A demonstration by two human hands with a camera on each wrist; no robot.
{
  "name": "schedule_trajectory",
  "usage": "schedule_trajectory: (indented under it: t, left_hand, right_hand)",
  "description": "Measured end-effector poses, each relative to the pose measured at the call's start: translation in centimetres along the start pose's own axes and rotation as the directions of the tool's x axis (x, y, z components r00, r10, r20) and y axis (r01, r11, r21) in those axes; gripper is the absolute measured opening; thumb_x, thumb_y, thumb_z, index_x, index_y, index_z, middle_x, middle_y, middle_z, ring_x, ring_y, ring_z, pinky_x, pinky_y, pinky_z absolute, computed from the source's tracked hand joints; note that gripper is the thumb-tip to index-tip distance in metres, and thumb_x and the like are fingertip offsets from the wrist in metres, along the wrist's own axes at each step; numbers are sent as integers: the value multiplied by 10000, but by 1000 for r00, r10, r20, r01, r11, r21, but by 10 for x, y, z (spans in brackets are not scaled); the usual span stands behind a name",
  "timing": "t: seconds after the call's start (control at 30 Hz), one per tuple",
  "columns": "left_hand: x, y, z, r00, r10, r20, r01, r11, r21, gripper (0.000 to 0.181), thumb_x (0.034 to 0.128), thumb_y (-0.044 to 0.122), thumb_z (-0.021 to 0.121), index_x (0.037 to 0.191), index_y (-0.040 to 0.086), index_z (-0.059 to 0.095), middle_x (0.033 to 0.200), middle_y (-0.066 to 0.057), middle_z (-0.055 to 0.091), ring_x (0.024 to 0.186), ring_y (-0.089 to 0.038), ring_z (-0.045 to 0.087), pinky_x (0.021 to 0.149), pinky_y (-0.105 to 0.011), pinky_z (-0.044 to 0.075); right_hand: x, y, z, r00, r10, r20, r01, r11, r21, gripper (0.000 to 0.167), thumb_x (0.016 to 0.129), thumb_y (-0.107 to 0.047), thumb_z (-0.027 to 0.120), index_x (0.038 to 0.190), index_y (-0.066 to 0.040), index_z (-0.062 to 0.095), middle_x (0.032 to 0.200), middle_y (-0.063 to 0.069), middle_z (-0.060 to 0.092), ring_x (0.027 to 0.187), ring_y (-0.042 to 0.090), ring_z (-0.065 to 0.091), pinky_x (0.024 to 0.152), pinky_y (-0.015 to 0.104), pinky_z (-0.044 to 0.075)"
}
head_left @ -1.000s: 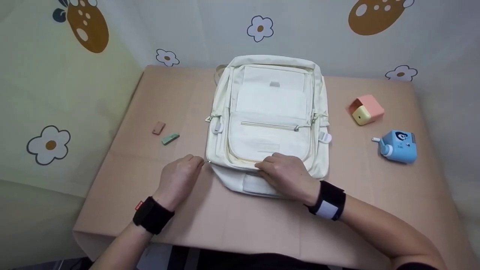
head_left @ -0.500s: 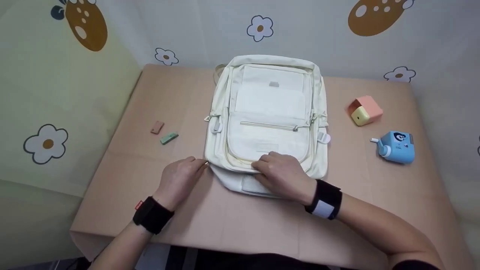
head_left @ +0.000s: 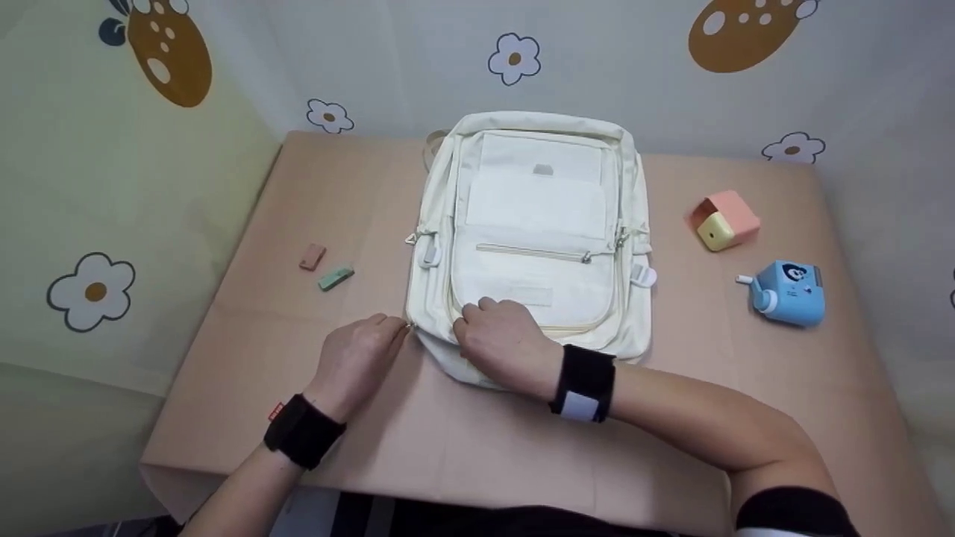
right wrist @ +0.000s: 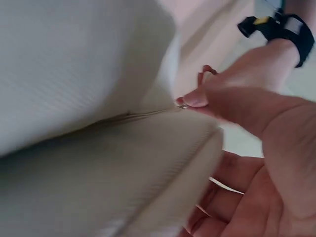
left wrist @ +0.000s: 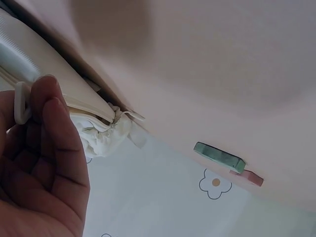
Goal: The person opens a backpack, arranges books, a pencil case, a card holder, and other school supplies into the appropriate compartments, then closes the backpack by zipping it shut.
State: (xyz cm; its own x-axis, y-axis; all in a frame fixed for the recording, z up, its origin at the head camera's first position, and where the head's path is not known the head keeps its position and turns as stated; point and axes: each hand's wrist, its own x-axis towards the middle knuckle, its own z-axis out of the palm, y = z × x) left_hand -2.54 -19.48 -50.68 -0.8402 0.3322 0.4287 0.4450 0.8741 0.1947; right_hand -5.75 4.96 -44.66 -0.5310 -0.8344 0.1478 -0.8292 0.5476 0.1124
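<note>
The cream backpack (head_left: 537, 201) lies front side up on the worktop (head_left: 694, 418), its long axis running away from the person, its top toward the flowered backdrop (head_left: 425, 60) and its base toward the person. The front pocket zipper (head_left: 530, 253) crosses it sideways, below the middle.

At the backpack's lower left corner, the left hand (head_left: 358, 365) has its grip pinched tight, fingertips together on a small metal zipper pull (right wrist: 181, 105). The right hand (head_left: 511, 347) is at the base, just beside that corner; its grip is curled over the edge, with the fabric between thumb and fingers.

Against the earlier frames, the right hand has slid along the base from near its middle toward the left corner, and its forearm has swung with it. The left hand and the backpack keep nearly the same places.

Left of the backpack lie a pink block (head_left: 312, 257) and a green block (head_left: 336, 279); right of it stand a pink-and-yellow box (head_left: 735, 216) and a blue crank sharpener (head_left: 794, 294).
</note>
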Motion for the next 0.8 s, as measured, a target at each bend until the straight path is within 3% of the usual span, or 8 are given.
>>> schedule_trajectory:
  t: [0.13, 0.33, 0.53, 0.63, 0.8]
  left_hand:
    - [2, -1, -2, 1000, -19, 19, 19, 1000, -7, 64, 971, 118, 710, 912, 113, 735, 740, -21, 676, 607, -192, 645, 478, -350, 488]
    - [16, -10, -8, 996, -81, 50, 82, 996, -21, 100, 989, 108, 680, 931, 96, 761, 781, -28, 709, 648, -205, 681, 507, -374, 519]
    - [37, -24, -3, 988, -125, 87, 127, 992, -22, 144, 997, 105, 653, 914, 82, 768, 804, -57, 726, 686, -239, 700, 551, -402, 538]
    - [50, -30, 0, 976, -163, 143, 166, 986, -8, 193, 1018, 126, 615, 920, 70, 771, 813, -79, 728, 710, -257, 699, 595, -420, 545]
    - [66, -36, 6, 943, -214, 254, 214, 976, 31, 279, 1048, 157, 540, 886, 61, 746, 785, -94, 703, 674, -282, 659, 597, -448, 513]
  right_hand:
    - [1, -1, 3, 999, -25, 24, 27, 998, -59, 51, 848, -80, 716, 896, -93, 702, 808, 33, 625, 681, 207, 585, 459, 326, 449]
    - [0, 0, 2, 998, -55, 23, 57, 995, -85, 43, 862, -99, 710, 904, -94, 719, 788, 23, 621, 656, 186, 586, 431, 331, 447]
    - [1, -1, 3, 997, -66, 30, 69, 993, -100, 41, 889, -116, 682, 892, -98, 719, 776, 19, 616, 644, 182, 578, 428, 330, 446]
    - [1, 0, 2, 997, -66, 35, 69, 993, -97, 36, 879, -105, 686, 895, -103, 718, 776, 13, 617, 647, 178, 581, 431, 331, 449]
    - [0, 0, 4, 997, -73, 36, 76, 993, -94, 39, 861, -98, 703, 896, -111, 716, 773, 8, 613, 641, 176, 572, 422, 325, 428]
